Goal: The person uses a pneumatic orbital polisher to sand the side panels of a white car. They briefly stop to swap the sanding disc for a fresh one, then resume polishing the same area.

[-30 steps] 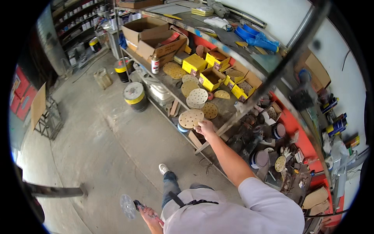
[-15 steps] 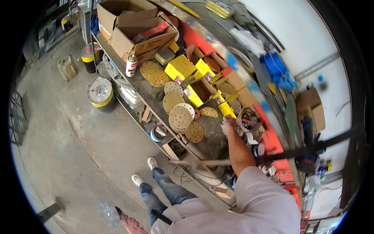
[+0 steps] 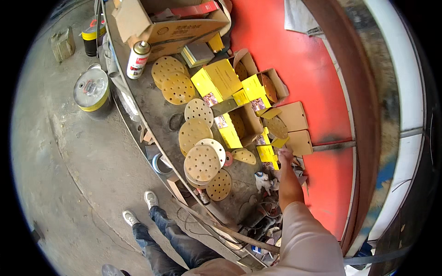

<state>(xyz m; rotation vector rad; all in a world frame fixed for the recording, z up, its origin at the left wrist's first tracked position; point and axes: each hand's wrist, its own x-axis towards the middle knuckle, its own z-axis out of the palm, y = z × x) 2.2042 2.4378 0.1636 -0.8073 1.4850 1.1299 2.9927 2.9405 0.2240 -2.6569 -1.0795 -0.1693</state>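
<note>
My right hand (image 3: 285,157) reaches over the shelf to the end of a small yellow box (image 3: 266,154), beside an open cardboard flap (image 3: 299,142). Its fingers are small and blurred, so their grip does not show. A crumpled white glove-like thing (image 3: 263,182) lies just below the box. Left of the hand are loose tan sanding discs (image 3: 202,163) with holes and an open yellow box (image 3: 251,122). My left hand is out of view. Only the edge of a grey round disc (image 3: 112,270) shows at the bottom rim.
A spray can (image 3: 138,60) stands near the shelf's front edge by a large cardboard box (image 3: 184,37). A metal rail (image 3: 152,140) runs along that edge. Lidded buckets (image 3: 92,87) stand on the floor to the left. A red panel (image 3: 317,83) backs the shelf.
The view has moved closer to the shelf. My right hand has shifted to the back side of the small yellow box. My left hand, holding a round disc-like tool earlier, has left the picture.
</note>
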